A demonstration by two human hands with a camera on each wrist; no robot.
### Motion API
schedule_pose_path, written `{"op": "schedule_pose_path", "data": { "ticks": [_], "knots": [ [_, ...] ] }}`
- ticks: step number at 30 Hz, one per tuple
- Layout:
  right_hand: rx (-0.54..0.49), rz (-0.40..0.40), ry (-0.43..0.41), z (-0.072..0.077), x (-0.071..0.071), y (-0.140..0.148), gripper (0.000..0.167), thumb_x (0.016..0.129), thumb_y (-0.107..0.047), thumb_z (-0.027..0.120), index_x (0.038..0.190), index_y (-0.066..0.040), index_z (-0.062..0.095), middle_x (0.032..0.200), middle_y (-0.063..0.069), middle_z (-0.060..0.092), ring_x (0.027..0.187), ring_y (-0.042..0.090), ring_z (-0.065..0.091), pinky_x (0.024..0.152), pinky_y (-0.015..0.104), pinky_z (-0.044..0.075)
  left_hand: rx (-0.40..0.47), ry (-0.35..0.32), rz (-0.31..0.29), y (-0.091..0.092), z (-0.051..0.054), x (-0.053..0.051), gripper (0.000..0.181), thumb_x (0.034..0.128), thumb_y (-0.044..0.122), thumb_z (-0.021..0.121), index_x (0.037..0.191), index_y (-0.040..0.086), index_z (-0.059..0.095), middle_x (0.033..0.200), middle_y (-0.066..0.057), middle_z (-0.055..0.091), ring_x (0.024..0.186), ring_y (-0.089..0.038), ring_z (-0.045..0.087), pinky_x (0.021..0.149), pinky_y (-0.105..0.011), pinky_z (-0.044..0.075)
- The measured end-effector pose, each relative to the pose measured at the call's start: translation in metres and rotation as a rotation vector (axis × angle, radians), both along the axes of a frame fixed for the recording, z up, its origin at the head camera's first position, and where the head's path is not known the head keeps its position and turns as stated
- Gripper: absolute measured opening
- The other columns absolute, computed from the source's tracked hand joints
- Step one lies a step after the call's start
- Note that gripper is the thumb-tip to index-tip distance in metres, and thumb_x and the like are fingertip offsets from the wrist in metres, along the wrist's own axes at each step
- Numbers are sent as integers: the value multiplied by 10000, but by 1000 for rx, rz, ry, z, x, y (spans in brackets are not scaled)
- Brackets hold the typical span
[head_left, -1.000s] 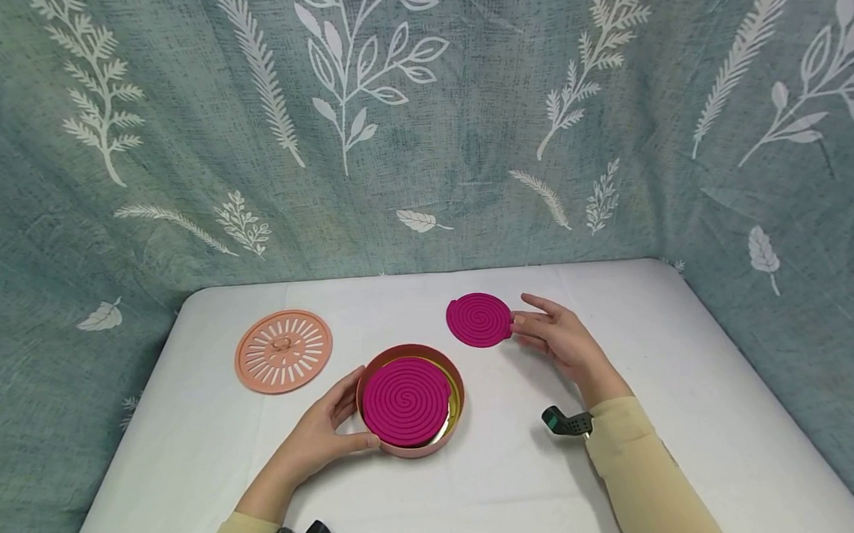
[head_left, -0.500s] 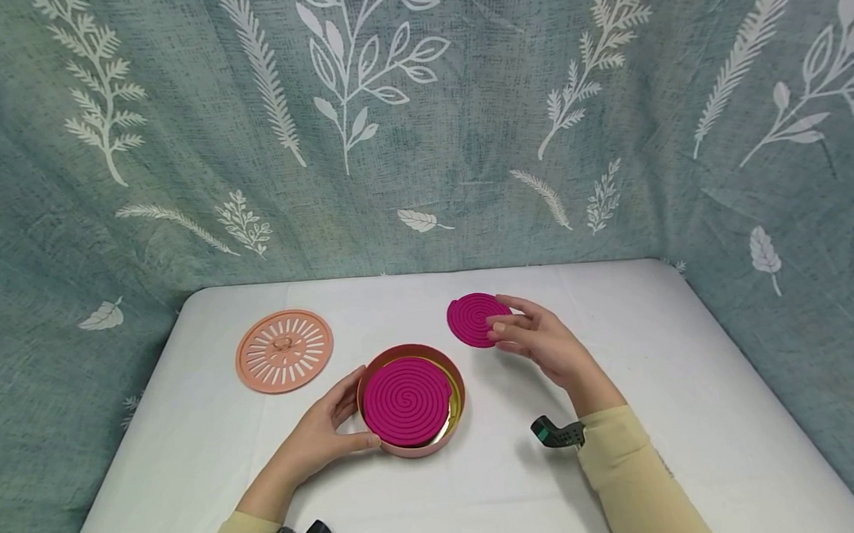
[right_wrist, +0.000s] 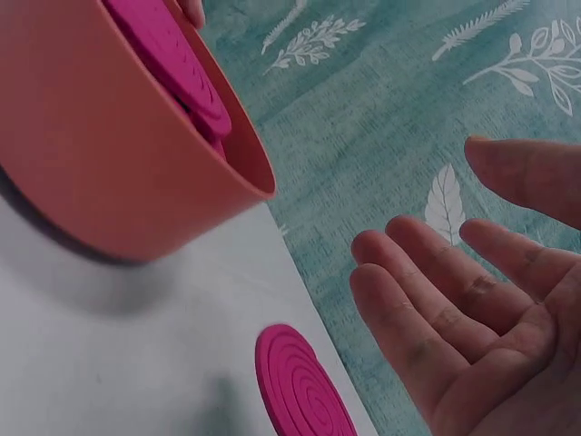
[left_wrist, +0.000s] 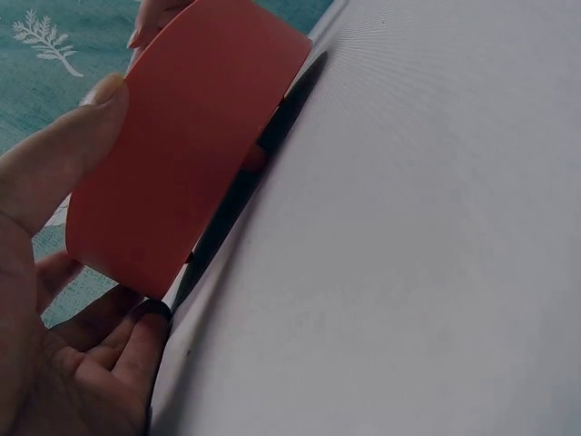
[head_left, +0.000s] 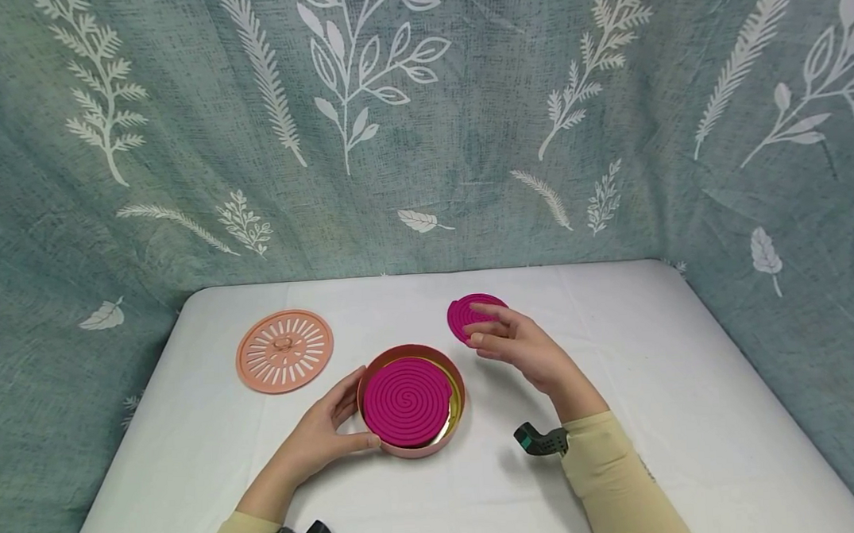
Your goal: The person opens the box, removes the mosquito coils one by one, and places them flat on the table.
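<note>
A magenta mosquito coil (head_left: pixel 407 401) lies inside a round pink mosquito coil holder (head_left: pixel 462 412) with a gold inside, near the table's middle. My left hand (head_left: pixel 325 436) holds the holder's left side, thumb at the front and fingers further back; in the left wrist view the thumb (left_wrist: pixel 91 127) lies on the outer wall. Behind and to the right, a second magenta mosquito coil (head_left: pixel 460 317) rests on the table. My right hand (head_left: pixel 527 353) hovers with nothing in it, fingers extended, partly covering that coil in the head view; the right wrist view shows a gap between them.
The pink slotted lid (head_left: pixel 284 351) with a small ring on top lies flat at the back left. A white cloth covers the table (head_left: pixel 494 486). Behind its far edge hangs a green leaf-patterned curtain (head_left: pixel 421 124).
My right hand has moved left and slightly toward me, from the second coil's right edge to in front of it. Both coils, the holder and my left hand have stayed put.
</note>
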State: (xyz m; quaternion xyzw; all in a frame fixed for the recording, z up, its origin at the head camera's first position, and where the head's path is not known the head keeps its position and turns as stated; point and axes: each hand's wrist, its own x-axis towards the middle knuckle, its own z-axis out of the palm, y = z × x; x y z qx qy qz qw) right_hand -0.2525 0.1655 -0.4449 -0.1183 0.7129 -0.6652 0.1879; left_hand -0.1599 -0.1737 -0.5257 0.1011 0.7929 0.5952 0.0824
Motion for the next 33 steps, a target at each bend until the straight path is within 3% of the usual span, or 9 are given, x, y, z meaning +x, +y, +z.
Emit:
{"op": "schedule_pose_path", "data": {
  "ticks": [4, 14, 25, 33],
  "knots": [
    [0, 19, 15, -1, 1, -9, 634, 935, -187, 705, 1481, -54, 411, 1342, 220, 564, 1167, 314, 607, 979, 381, 546, -4, 0, 0, 0, -1, 0, 1093, 619, 403, 947, 1530, 310, 352, 1513, 62, 409, 1367, -104, 411, 1103, -207, 373],
    [23, 79, 65, -6, 6, -28, 567, 950, -207, 687, 1462, -118, 462, 1318, 201, 581, 1179, 327, 598, 994, 412, 536, 7, -5, -4, -1, -1, 1, 1096, 624, 374, 950, 1535, 291, 346, 1523, 46, 398, 1374, -111, 403, 1110, -210, 364],
    [30, 152, 56, -6, 14, -39, 540, 964, -178, 657, 1465, -145, 459, 1315, 185, 592, 1188, 351, 593, 1017, 461, 513, -9, -4, -4, 0, 2, 1, 1104, 622, 388, 948, 1539, 293, 341, 1532, 27, 391, 1379, -136, 403, 1108, -224, 369],
    [104, 167, 63, -7, 19, -49, 542, 948, -244, 690, 1450, -201, 491, 1315, 103, 614, 1188, 227, 602, 1019, 392, 513, -10, -16, 8, -1, 0, 0, 1107, 608, 387, 954, 1531, 320, 347, 1521, 46, 401, 1368, -123, 416, 1103, -218, 373]
  ]
}}
